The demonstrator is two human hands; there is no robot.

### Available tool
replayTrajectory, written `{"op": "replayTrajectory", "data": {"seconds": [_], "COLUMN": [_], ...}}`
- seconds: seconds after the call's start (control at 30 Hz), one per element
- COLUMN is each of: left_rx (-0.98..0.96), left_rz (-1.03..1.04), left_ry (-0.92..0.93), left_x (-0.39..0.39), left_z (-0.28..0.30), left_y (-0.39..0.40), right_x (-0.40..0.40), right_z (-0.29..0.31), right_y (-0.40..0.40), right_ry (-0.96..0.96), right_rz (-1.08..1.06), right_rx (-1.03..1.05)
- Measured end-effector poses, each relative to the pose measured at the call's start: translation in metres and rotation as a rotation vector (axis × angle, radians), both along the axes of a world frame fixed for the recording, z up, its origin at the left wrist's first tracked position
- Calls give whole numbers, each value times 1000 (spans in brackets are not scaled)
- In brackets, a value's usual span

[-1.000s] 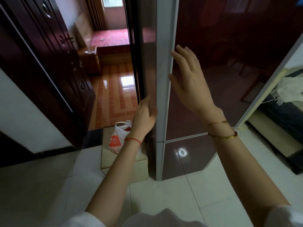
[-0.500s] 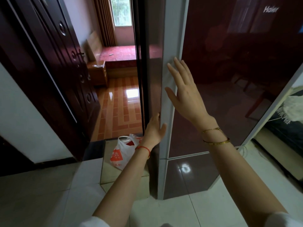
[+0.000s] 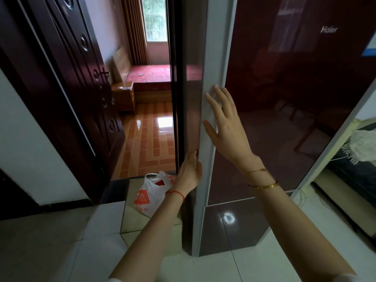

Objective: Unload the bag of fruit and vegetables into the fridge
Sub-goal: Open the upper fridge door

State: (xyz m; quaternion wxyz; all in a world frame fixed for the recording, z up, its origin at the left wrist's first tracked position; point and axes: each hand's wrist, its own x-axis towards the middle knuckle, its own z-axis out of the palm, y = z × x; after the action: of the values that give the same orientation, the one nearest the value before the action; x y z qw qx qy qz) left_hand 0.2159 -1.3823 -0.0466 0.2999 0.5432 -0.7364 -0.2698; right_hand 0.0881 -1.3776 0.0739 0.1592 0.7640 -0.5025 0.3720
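Both hands at the fridge (image 3: 284, 82) door edge
Left hand (image 3: 189, 173) curls around the edge; right hand (image 3: 225, 125) flat, fingers spread; bag (image 3: 150, 196) on floor.

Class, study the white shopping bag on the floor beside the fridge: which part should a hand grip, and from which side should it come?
Grip the bag by its looped handles, which stand up at its open top, probably coming from above. The fridge blocks its right side, and the thin, slumped body offers no firm hold. Both hands, left and right, are at the fridge door's edge.
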Motion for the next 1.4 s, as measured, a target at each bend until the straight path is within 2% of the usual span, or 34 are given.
{"op": "replayTrajectory", "data": {"seconds": [0.17,0.57,0.7,0.93,1.03,1.4], "left_rx": [-154,-178,-308,-445,-416,-500], "left_rz": [-41,-369,-460,-496,-528,-540], "left_ry": [79,-73,-106,-5,74,39], "left_x": [2,11,3,-24,-36,-116], "left_z": [-13,-7,-3,22,37,42], "left_y": [34,121,144,162,172,183], "right_x": [-1,-5,-15,-37,-49,-108], "right_z": [-8,-22,-22,-23,-23,-28], "right_y": [30,132,171,231,254,327], "right_ry": [-1,-67,-11,8,15,-46], "right_rz": [-77,-306,-433,-638,-687,-861], "right_rx": [-103,-222,-244,-195,-200,-263]}}
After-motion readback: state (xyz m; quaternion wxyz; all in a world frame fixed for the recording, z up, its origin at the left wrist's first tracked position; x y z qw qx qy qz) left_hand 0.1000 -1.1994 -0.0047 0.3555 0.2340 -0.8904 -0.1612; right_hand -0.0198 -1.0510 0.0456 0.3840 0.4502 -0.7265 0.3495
